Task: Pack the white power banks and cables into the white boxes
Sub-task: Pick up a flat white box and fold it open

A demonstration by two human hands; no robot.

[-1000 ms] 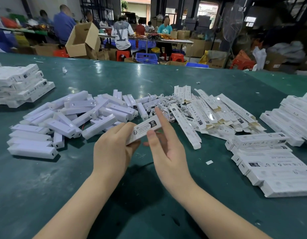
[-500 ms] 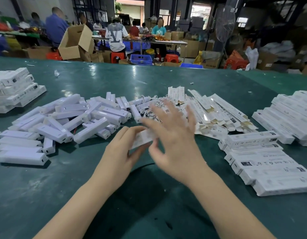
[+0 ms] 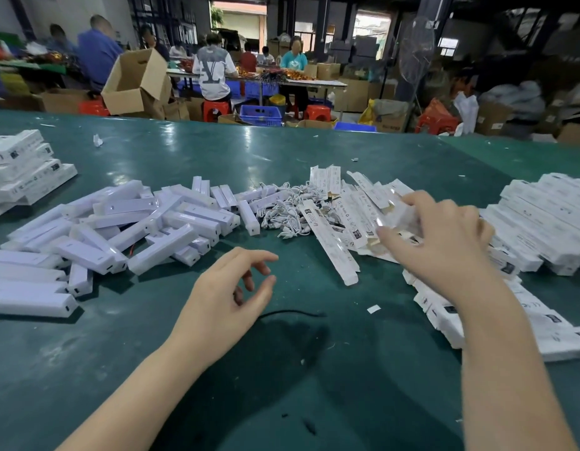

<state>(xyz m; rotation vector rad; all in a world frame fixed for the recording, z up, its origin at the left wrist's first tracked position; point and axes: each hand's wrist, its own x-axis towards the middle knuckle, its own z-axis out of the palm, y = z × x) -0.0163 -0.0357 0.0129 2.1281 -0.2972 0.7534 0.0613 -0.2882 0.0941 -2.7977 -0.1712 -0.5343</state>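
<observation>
Left hand (image 3: 231,299): hovers low over bench centre, fingers loosely curled w/ thumb near index tip, holds nothing that we see.
Right hand (image 3: 444,245): reaches over flat boxes, fingers spread & blurred; touching the pile, but we can't tell if it grips one.
Power banks (image 3: 125,229): loose heap left of centre, white bars criss-crossed; a few lie in a neat row at the near-left edge.
Cables (image 3: 288,213): small tangle of white leads, betw. power banks & flat boxes, touching both.
Flat boxes (image 3: 344,209): unfolded white cartons w/ printed labels, fanned right of cables; one long one sticks out toward us.
Packed boxes (image 3: 444,317): closed white boxes stacked near right, partly under our right forearm; more stacked far right (image 3: 542,219) & far left (image 3: 21,170).
Bench (image 3: 314,385): green top, small paper scraps, a thin dark line near left hand.
Background: other workers seated at tables, brown cartons, red stools, blue crate.
</observation>
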